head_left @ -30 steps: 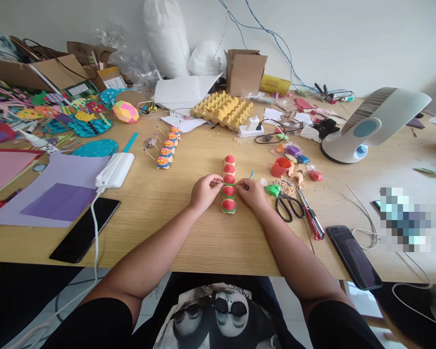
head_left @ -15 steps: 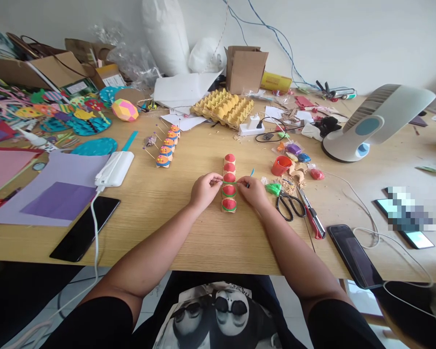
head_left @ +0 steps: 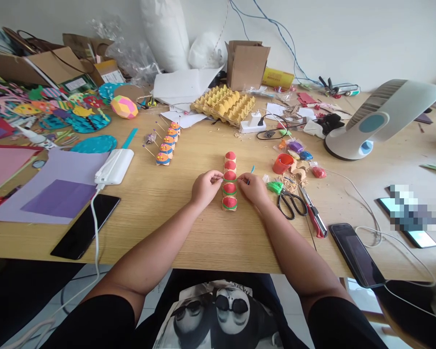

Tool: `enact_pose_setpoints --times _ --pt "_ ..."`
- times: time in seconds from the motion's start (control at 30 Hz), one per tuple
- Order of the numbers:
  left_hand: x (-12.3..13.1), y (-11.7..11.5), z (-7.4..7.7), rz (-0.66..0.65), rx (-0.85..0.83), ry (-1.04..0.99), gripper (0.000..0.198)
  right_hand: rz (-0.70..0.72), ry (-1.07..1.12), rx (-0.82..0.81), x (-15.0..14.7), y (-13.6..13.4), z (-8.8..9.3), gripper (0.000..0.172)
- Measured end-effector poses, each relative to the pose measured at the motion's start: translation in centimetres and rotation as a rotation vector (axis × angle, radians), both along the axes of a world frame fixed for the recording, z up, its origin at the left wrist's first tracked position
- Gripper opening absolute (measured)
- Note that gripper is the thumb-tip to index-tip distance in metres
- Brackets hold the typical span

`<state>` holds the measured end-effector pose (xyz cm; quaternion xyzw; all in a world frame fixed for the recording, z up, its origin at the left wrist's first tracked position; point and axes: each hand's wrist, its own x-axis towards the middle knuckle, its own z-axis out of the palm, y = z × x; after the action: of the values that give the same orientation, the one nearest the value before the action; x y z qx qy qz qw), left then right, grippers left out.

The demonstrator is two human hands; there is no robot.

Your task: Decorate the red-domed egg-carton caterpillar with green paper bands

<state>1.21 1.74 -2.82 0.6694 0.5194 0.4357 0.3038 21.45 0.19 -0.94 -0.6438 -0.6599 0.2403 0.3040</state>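
Note:
In front of me a row of egg-carton cups (head_left: pixel 230 189) points away from me, each domed top covered in red clay. Green clay bands circle the nearest two domes. A thin green clay strip (head_left: pixel 229 182) lies against the near side of the middle dome. At its left end, my left hand (head_left: pixel 208 186) has thumb and forefinger pinched together. My right hand (head_left: pixel 253 188) is likewise closed in a pinch at the right end. A slim blue tool (head_left: pixel 253 169) pokes out from the right hand, tucked among its fingers.
To the right lie green clay (head_left: pixel 275 187), black scissors (head_left: pixel 292 203), a red utility knife (head_left: pixel 314 213) and a red cup (head_left: pixel 282 164). A finished-looking blue-and-orange carton row (head_left: pixel 168 144) with pins stands back left. Farther off are a yellow egg tray (head_left: pixel 223 105) and a fan (head_left: pixel 374 123).
The green strip, earlier stretched straight between both hands across the row, now sits against the middle dome. Both hands stay close to the row, and the camera view has shifted slightly.

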Motion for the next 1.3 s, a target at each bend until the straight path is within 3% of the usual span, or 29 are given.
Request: enact_pose_setpoints --times 0.57,0.97,1.17,1.3 --pt "0.20 0.35 -0.52 0.027 -0.041 -0.045 0.009 -0.050 -0.007 0.000 -0.49 0.14 -0.02 0.023" --pt "0.22 0.06 0.14 0.071 -0.054 0.026 0.011 0.008 -0.044 -0.031 -0.58 0.18 0.35 0.028" --pt "0.27 0.09 0.25 0.062 -0.099 -0.048 0.012 0.044 0.065 -0.066 -0.53 -0.29 0.67 0.023" --pt "0.34 0.08 0.37 0.036 -0.136 -0.186 0.014 0.009 0.272 -0.071 -0.62 -0.76 0.87 0.023"
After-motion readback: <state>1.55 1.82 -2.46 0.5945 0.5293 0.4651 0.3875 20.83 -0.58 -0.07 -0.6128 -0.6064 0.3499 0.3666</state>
